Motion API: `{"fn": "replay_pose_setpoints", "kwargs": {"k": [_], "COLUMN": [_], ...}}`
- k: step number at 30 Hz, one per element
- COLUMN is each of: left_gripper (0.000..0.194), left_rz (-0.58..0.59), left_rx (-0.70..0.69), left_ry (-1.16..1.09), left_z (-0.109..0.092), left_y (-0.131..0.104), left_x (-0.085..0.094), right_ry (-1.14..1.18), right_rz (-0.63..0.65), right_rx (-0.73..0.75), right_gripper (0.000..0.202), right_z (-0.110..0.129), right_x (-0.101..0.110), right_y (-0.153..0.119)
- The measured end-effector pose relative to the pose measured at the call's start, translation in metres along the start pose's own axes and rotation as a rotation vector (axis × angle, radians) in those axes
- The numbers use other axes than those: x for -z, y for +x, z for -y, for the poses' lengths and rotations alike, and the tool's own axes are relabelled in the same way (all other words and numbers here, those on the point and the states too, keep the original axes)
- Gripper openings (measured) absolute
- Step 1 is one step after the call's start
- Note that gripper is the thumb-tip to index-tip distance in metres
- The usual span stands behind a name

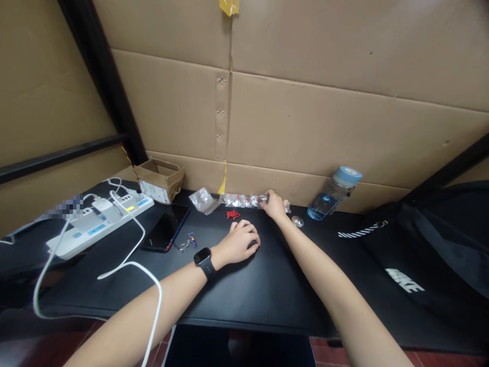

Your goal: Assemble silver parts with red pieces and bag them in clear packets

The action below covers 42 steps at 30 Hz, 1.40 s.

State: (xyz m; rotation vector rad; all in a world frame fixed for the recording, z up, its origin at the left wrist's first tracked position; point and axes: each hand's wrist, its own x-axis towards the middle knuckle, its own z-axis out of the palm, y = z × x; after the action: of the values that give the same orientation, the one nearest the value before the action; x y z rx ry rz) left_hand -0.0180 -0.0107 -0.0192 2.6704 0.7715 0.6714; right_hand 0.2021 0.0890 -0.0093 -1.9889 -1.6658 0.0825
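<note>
My left hand (pixel 239 243) rests palm down on the black tabletop, fingers loosely bent and a little apart, with nothing visible in it. It wears a dark smartwatch (pixel 204 260) on the wrist. Just beyond its fingertips lies a small tangle of red cord (pixel 232 214). My right hand (pixel 274 205) reaches to the back of the table, its fingers closed on a small clear plastic packet (pixel 256 200) in a row of several such packets with silvery and red contents. The hand partly hides the row. A round, shiny clear piece (pixel 297 221) lies right of my right wrist.
Left are a phone (pixel 167 228), a keychain (pixel 187 243), a white power strip (pixel 101 224) with a looping cable, and an open cardboard box (pixel 160 179). A clear plastic bag (pixel 204 200) lies behind. A blue-lidded bottle (pixel 333 193) and black bag (pixel 428 255) stand right.
</note>
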Motion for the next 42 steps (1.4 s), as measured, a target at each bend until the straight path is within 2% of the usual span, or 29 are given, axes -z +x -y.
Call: {"fn": "replay_pose_setpoints", "kwargs": {"k": [2, 5, 9, 11, 14, 17, 19, 21, 25, 28, 32, 37, 42], "left_gripper": [0.018, 0.018, 0.017, 0.018, 0.022, 0.028, 0.028, 0.025, 0.019, 0.017, 0.016, 0.015, 0.018], "left_rz": [-0.003, -0.029, -0.124, -0.203, -0.326, -0.332, -0.313, -0.284, -0.235, -0.215, -0.158, -0.190, -0.172], "left_rx": [0.019, 0.078, 0.209, 0.317, 0.581, 0.678, 0.653, 0.570, 0.414, 0.380, 0.319, 0.296, 0.301], "left_ry": [0.009, 0.038, 0.140, 0.218, 0.305, 0.355, 0.361, 0.355, 0.349, 0.356, 0.354, 0.407, 0.429], "left_z": [0.002, 0.010, 0.032, 0.048, 0.073, 0.089, 0.091, 0.087, 0.070, 0.060, 0.058, 0.058, 0.052], "left_y": [0.001, 0.003, 0.005, 0.003, -0.004, -0.010, -0.010, -0.008, -0.001, 0.002, 0.001, -0.002, -0.001], "left_x": [0.003, 0.011, 0.032, 0.045, 0.060, 0.064, 0.062, 0.057, 0.045, 0.039, 0.032, 0.024, 0.021], "right_ry": [-0.076, -0.096, -0.084, -0.096, -0.132, -0.157, -0.124, -0.057, 0.036, 0.047, 0.072, 0.180, 0.239], "right_rz": [-0.032, -0.033, -0.018, -0.014, -0.001, 0.044, 0.067, 0.092, 0.118, 0.105, 0.090, 0.098, 0.087], "right_rx": [0.047, 0.065, 0.109, 0.141, 0.173, 0.163, 0.165, 0.184, 0.216, 0.216, 0.215, 0.220, 0.202], "right_gripper": [0.037, 0.028, 0.022, 0.021, 0.025, 0.033, 0.039, 0.041, 0.035, 0.033, 0.028, 0.027, 0.029], "right_z": [0.001, 0.000, -0.013, -0.026, -0.055, -0.088, -0.108, -0.124, -0.138, -0.140, -0.140, -0.137, -0.133], "right_x": [0.000, 0.006, 0.024, 0.037, 0.056, 0.071, 0.076, 0.077, 0.073, 0.071, 0.070, 0.073, 0.079], "right_y": [-0.006, -0.013, -0.025, -0.034, -0.049, -0.064, -0.071, -0.075, -0.074, -0.071, -0.070, -0.072, -0.076]}}
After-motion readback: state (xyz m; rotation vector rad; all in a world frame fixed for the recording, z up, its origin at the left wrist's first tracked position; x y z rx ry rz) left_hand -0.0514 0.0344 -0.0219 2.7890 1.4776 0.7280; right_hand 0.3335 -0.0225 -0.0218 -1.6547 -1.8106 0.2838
